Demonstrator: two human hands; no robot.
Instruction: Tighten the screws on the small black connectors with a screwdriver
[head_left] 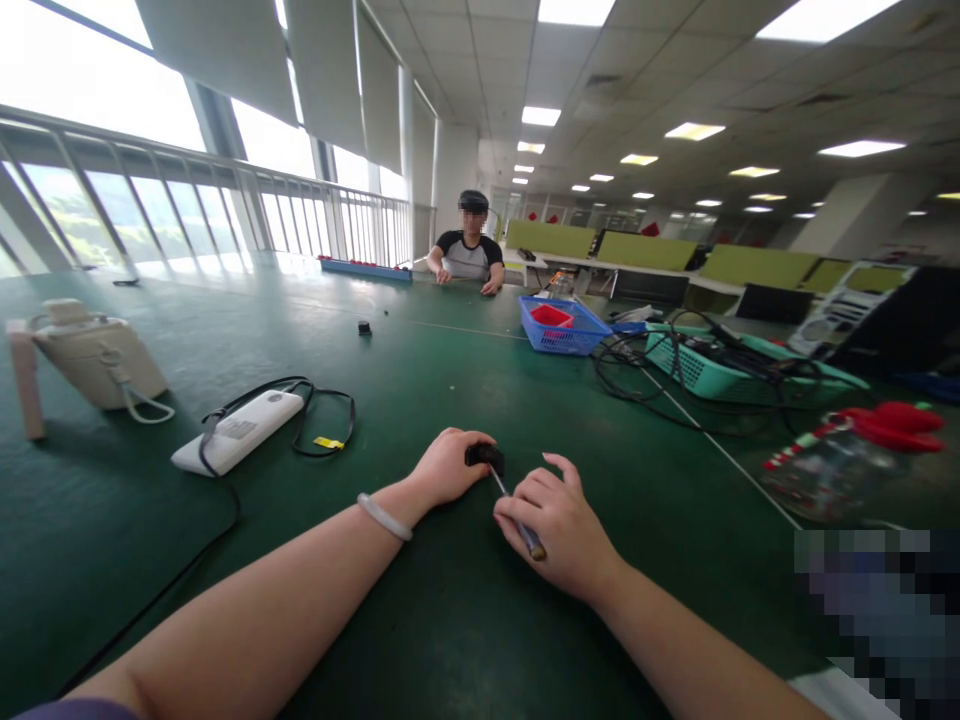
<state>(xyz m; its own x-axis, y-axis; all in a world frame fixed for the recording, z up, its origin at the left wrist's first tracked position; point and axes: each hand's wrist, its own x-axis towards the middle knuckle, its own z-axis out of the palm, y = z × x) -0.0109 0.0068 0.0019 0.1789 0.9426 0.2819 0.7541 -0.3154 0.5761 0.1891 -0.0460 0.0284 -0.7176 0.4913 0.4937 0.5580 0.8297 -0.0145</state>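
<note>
My left hand (pixel 447 467) is closed around a small black part (pixel 484 456), holding it down on the green table (pixel 420 370). My right hand (pixel 556 520) pinches a thin screwdriver (pixel 516 512) with a dark handle; its metal tip points up-left into the black part. Both hands rest on the table in front of me. A pale bracelet (pixel 384 516) circles my left wrist.
A white power bank (pixel 238 430) with a black cable lies at the left, a beige device (pixel 94 355) beyond it. A blue basket (pixel 562 326), a teal tray (pixel 697 368) of cables and a red-capped clear container (pixel 847 465) sit at the right. Another person (pixel 469 250) sits across the table.
</note>
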